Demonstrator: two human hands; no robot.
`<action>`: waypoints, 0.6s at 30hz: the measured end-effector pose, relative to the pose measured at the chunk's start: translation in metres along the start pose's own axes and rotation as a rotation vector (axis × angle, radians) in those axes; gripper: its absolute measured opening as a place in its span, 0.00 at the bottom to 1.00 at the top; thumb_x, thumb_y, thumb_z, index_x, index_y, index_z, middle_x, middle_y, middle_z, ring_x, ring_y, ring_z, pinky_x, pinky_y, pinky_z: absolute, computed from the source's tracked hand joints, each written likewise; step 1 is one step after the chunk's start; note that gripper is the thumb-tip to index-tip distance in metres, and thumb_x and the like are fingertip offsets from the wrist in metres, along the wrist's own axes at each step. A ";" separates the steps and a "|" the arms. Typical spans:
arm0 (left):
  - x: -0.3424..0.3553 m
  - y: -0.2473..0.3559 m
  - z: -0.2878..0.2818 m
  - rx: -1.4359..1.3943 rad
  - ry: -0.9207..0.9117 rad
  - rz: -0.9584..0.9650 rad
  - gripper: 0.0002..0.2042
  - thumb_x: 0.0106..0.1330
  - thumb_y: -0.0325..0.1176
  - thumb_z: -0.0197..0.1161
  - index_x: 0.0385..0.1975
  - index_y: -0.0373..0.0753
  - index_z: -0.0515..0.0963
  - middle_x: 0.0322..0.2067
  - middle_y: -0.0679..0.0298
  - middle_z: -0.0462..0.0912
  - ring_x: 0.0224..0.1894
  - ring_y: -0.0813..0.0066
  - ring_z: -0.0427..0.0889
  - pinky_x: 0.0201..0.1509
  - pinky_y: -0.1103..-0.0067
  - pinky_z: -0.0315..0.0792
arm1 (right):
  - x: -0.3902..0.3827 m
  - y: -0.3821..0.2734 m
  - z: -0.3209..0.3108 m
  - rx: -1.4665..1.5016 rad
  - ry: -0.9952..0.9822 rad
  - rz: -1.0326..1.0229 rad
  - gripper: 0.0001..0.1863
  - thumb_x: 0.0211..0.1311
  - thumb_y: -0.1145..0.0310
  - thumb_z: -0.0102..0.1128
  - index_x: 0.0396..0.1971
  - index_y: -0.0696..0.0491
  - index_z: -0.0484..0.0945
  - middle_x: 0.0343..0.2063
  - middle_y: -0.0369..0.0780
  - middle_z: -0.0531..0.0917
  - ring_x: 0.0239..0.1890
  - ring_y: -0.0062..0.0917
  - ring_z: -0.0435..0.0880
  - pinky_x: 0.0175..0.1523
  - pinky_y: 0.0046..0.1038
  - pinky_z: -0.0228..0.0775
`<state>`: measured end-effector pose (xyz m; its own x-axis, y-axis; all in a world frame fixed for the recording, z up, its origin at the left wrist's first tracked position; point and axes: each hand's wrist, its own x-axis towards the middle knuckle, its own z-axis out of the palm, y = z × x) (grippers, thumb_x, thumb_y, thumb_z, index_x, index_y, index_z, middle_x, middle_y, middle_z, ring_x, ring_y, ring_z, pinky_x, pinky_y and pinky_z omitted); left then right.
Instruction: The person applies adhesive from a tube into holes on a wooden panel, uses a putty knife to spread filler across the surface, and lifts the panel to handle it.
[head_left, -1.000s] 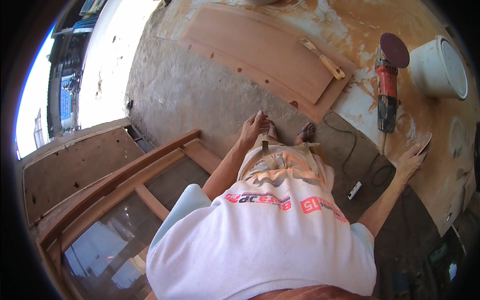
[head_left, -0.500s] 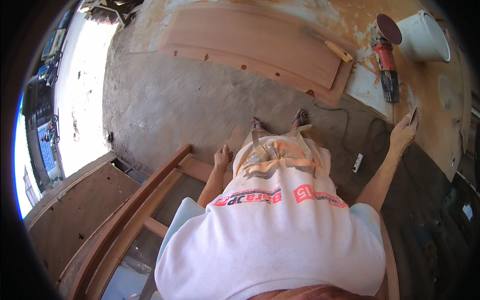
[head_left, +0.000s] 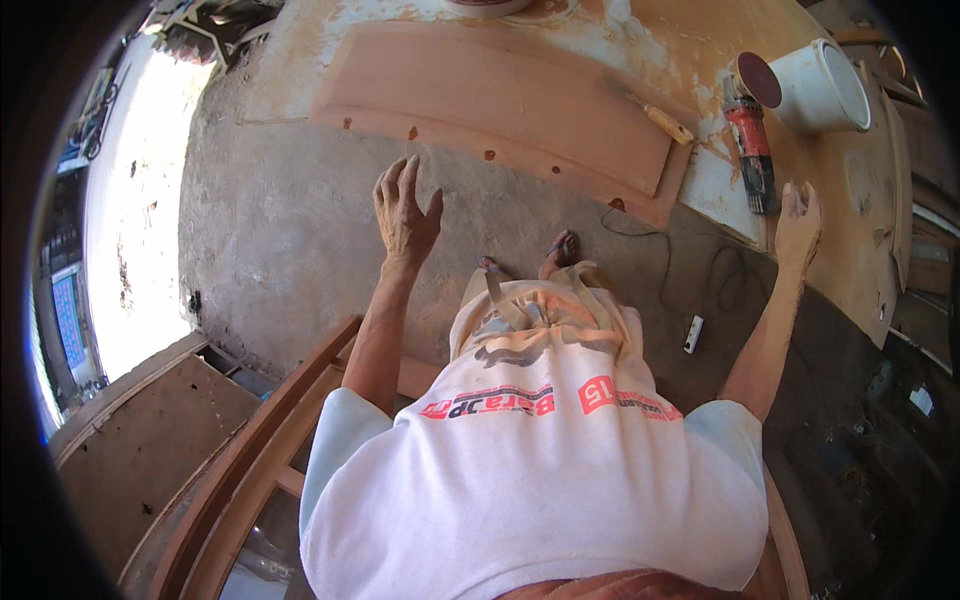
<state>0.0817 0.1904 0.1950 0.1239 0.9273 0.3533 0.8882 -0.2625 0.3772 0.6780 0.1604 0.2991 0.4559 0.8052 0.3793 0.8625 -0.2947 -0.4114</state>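
My left hand [head_left: 405, 218] is open in the air, its fingers spread, just in front of the near edge of a brown wooden panel [head_left: 480, 95]. Dark reddish spots mark that edge. A tool with a wooden handle [head_left: 668, 125] lies on the panel's right end; its blade is blurred against the wood. At the right, my right hand [head_left: 799, 228] is over the near edge of the stained work table [head_left: 850, 215], fingers upward and slightly apart, with no object visible in them. Closest to it is a red and black angle grinder [head_left: 750, 140] with a dark red disc.
A white bucket [head_left: 815, 90] lies on its side behind the grinder. On the floor are a dark cable [head_left: 665, 265] and a white power strip [head_left: 692, 334]. Wooden frames [head_left: 270, 440] stand close at my left. Another container [head_left: 487, 6] shows at the far edge.
My left hand has risen from beside my body and reached forward to the panel, fingers spreading. The thin flat piece earlier in my right hand no longer shows; that hand has shifted slightly left.
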 end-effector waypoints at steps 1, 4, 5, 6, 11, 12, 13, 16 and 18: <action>0.009 0.008 -0.004 0.038 0.002 0.007 0.37 0.60 0.34 0.73 0.71 0.47 0.64 0.66 0.56 0.65 0.69 0.52 0.62 0.70 0.58 0.62 | -0.006 -0.017 0.014 0.085 -0.001 -0.042 0.26 0.69 0.57 0.65 0.57 0.62 0.78 0.52 0.52 0.83 0.55 0.43 0.83 0.58 0.39 0.74; 0.023 0.023 -0.004 0.104 -0.042 0.017 0.41 0.59 0.33 0.74 0.73 0.51 0.62 0.70 0.57 0.60 0.73 0.52 0.57 0.73 0.57 0.57 | -0.024 -0.108 0.029 0.147 -0.140 -0.369 0.21 0.69 0.63 0.65 0.55 0.59 0.78 0.51 0.49 0.83 0.54 0.44 0.82 0.57 0.40 0.75; 0.030 0.028 -0.003 0.121 -0.061 0.026 0.41 0.59 0.33 0.74 0.74 0.52 0.61 0.72 0.57 0.58 0.74 0.53 0.55 0.74 0.57 0.56 | -0.024 -0.119 0.041 0.131 -0.205 -0.416 0.23 0.68 0.62 0.65 0.58 0.58 0.77 0.53 0.49 0.82 0.56 0.45 0.80 0.60 0.41 0.73; 0.036 0.031 -0.003 0.144 -0.093 0.040 0.41 0.59 0.33 0.74 0.74 0.53 0.61 0.72 0.58 0.57 0.74 0.53 0.55 0.75 0.57 0.54 | -0.025 -0.133 0.052 0.124 -0.190 -0.456 0.25 0.68 0.61 0.65 0.60 0.57 0.75 0.54 0.49 0.81 0.58 0.45 0.78 0.63 0.42 0.70; 0.071 0.032 -0.003 0.228 -0.165 0.142 0.41 0.58 0.30 0.73 0.74 0.53 0.61 0.73 0.59 0.57 0.75 0.55 0.56 0.75 0.58 0.52 | -0.022 -0.157 0.100 0.135 -0.280 -0.546 0.24 0.66 0.65 0.65 0.61 0.53 0.75 0.53 0.46 0.80 0.57 0.44 0.78 0.62 0.41 0.70; 0.076 0.031 -0.002 0.243 -0.187 0.162 0.41 0.58 0.30 0.72 0.73 0.53 0.62 0.73 0.59 0.58 0.74 0.55 0.57 0.75 0.58 0.52 | -0.019 -0.157 0.106 0.126 -0.307 -0.558 0.23 0.66 0.66 0.65 0.60 0.53 0.76 0.52 0.46 0.80 0.56 0.44 0.78 0.62 0.41 0.71; 0.083 0.029 -0.001 0.257 -0.209 0.184 0.40 0.58 0.29 0.72 0.73 0.53 0.63 0.72 0.58 0.59 0.74 0.55 0.57 0.75 0.58 0.53 | -0.018 -0.155 0.110 0.137 -0.314 -0.525 0.22 0.66 0.67 0.65 0.59 0.53 0.76 0.51 0.46 0.80 0.55 0.44 0.78 0.61 0.42 0.71; 0.097 0.023 -0.001 0.225 -0.245 0.255 0.38 0.56 0.27 0.71 0.70 0.51 0.65 0.70 0.57 0.63 0.72 0.54 0.60 0.73 0.59 0.55 | -0.021 -0.145 0.113 0.170 -0.282 -0.431 0.19 0.66 0.70 0.63 0.57 0.53 0.77 0.49 0.46 0.80 0.53 0.43 0.79 0.58 0.42 0.72; 0.104 0.012 0.000 0.187 -0.253 0.309 0.37 0.56 0.27 0.70 0.68 0.50 0.67 0.69 0.57 0.65 0.71 0.53 0.62 0.73 0.59 0.56 | -0.022 -0.135 0.111 0.197 -0.185 -0.389 0.18 0.66 0.71 0.61 0.55 0.54 0.77 0.48 0.46 0.79 0.52 0.42 0.79 0.56 0.42 0.73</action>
<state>0.1053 0.2832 0.2365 0.4803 0.8551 0.1954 0.8543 -0.5065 0.1168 0.5269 0.2395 0.2538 0.0453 0.9199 0.3896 0.8953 0.1357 -0.4244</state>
